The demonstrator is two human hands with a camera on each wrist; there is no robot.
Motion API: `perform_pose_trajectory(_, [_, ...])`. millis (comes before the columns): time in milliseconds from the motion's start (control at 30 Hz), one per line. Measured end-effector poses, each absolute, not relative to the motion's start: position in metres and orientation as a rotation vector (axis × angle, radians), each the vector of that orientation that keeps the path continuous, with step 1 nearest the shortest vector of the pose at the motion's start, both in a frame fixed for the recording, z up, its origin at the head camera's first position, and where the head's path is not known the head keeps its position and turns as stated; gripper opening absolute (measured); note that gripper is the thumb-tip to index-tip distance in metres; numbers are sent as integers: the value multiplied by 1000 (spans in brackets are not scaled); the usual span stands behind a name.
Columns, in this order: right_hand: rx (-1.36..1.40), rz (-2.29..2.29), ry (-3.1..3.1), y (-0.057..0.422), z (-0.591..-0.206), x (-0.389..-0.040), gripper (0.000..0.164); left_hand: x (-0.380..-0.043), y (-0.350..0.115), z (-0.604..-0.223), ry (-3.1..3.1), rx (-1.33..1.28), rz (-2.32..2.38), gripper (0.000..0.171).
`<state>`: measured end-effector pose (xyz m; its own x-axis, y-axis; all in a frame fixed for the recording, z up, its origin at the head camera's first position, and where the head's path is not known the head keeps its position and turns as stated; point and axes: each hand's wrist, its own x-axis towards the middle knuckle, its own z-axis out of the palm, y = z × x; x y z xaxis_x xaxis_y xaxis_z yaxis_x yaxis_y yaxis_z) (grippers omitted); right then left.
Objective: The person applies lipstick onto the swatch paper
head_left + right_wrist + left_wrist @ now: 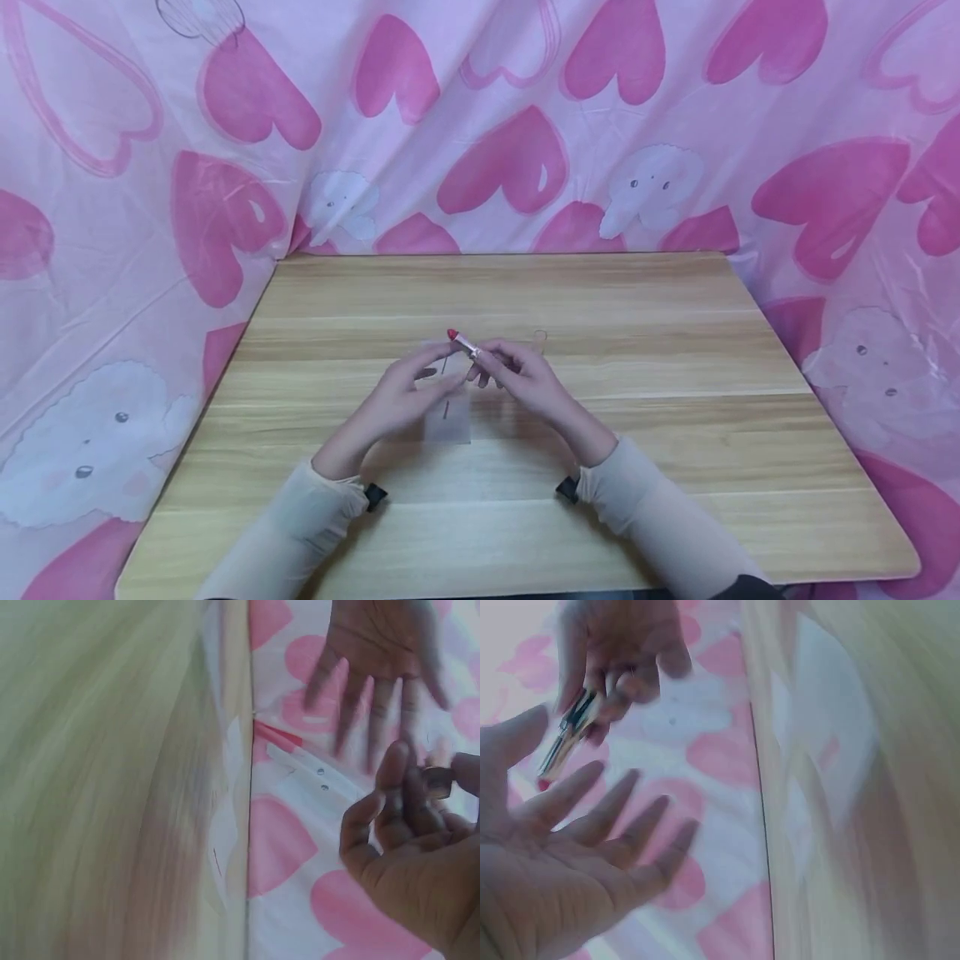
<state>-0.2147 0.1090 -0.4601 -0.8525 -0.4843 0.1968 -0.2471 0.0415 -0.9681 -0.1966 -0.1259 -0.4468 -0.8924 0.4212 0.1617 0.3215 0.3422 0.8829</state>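
My right hand (525, 375) pinches an uncapped lipstick (467, 344) between thumb and fingers, above the middle of the table. Its red tip points up and to the left, past the metallic tube. Beside it is my left hand (405, 393), its fingers spread and nothing in its grasp, as the left wrist view also shows. In that view the lipstick's tip lies close to the left fingers. Beneath the hands is a white sheet of paper (448, 432) with a thin red mark on it, partly hidden by the left hand.
The wood-grain table (675, 467) reaches back to a pink curtain (495, 50) printed with hearts, which also hangs at both sides. A small, faint, round-topped object (541, 337) stands just behind the right hand. Each wrist wears a small black camera (567, 490).
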Motion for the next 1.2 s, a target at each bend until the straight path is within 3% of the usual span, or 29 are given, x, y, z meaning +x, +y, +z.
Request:
perform_pose_trajectory(200, [-806,-2097,1645,113,-459,-217,33,-203,-103,-431,2118,711,1968,33])
perform_pose_trajectory(467, [-907,-2024,1163,119,-461,-217,37,-214,-95,-432,1786,874,2026,36])
perform_pose_trajectory(900, [-967,-1893,929,116,-463,-219,32,-223,-88,-440,1490,1147,2047,31])
perform_pose_trajectory(1200, [-983,-1934,1109,122,-461,-219,30,-225,-85,-438,1570,1118,2104,20])
